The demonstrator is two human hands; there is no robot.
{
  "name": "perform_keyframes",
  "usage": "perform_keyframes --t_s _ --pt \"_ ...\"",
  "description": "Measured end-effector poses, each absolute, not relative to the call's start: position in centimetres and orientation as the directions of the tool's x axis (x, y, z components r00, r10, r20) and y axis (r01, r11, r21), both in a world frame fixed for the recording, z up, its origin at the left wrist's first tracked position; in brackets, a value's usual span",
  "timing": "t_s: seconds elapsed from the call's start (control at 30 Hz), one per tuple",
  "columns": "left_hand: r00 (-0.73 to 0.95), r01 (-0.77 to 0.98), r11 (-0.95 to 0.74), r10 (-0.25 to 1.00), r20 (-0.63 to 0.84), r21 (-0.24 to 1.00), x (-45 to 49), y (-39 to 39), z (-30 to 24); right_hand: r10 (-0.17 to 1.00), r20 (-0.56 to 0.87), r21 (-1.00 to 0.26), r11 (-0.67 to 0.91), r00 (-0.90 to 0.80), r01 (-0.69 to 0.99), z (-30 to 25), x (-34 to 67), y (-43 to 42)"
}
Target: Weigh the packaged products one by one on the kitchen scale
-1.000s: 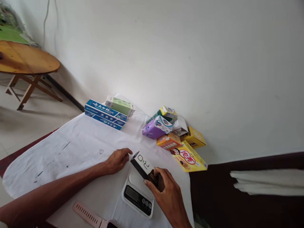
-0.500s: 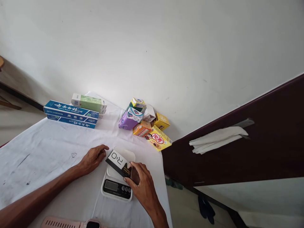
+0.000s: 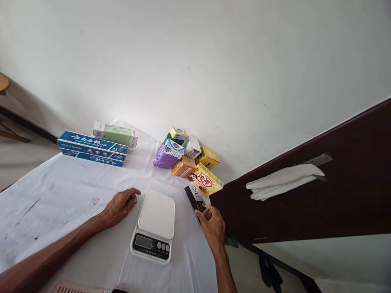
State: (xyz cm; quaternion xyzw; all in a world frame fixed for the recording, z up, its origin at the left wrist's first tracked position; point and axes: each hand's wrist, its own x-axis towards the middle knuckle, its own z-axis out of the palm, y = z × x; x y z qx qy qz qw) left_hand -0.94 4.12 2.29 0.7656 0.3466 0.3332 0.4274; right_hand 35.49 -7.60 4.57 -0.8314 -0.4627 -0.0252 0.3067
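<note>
My right hand [image 3: 212, 226] grips a black-and-white box [image 3: 195, 197] marked "R&O", held tilted at the table's right edge, just in front of a yellow snack box [image 3: 206, 183]. A white digital kitchen scale [image 3: 154, 224] lies between my hands with nothing on its platform. My left hand [image 3: 120, 205] rests on the white tablecloth [image 3: 61, 203] just left of the scale, fingers loosely curled, holding nothing.
A pile of small boxes [image 3: 183, 152], purple, orange and yellow, sits against the wall. Blue toothpaste boxes [image 3: 91, 147] and a green box [image 3: 114, 133] lie at the back left. A pink strap [image 3: 79, 288] lies near the front edge. A dark wooden panel [image 3: 305, 195] stands right.
My right hand has lifted the black-and-white box off the scale and carried it right, toward the yellow snack box. The scale platform is now bare. The left hand stayed put.
</note>
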Motion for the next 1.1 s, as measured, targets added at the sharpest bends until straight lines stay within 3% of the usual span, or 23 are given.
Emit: perform_keyframes --t_s 0.5,0.57,0.67,0.77,0.87,1.0,1.1 --pt "0.526 0.257 -0.430 0.813 0.247 0.866 -0.8 3.9 1.8 0.830 0.225 -0.437 -0.383 0.511 0.814 2.6 37.4 -6.0" --pt "0.520 0.253 -0.439 0.813 0.261 0.862 -0.7 3.8 1.6 0.835 0.253 -0.373 -0.381 0.488 0.846 2.9 37.4 -5.7" --pt "0.514 0.238 -0.456 0.808 0.287 0.858 -0.6 3.8 1.2 0.805 0.429 -0.202 -0.357 0.410 0.912 4.8 36.0 -4.8" --pt "0.511 0.218 -0.469 0.802 0.310 0.856 -0.4 3.7 0.9 0.781 0.598 -0.103 -0.149 0.181 0.983 7.8 32.0 -2.6" --pt "0.508 0.206 -0.475 0.799 0.321 0.855 -0.3 3.7 0.6 0.776 0.630 -0.133 0.154 -0.036 0.979 10.4 25.7 1.3" --pt "0.497 0.216 -0.475 0.805 0.323 0.853 -0.2 3.6 0.4 0.795 0.545 -0.209 0.437 -0.267 0.875 12.0 15.9 7.7" --pt "0.505 0.219 -0.480 0.801 0.323 0.849 -0.1 3.7 0.4 0.798 0.444 -0.227 0.541 -0.409 0.810 12.4 9.2 12.0"
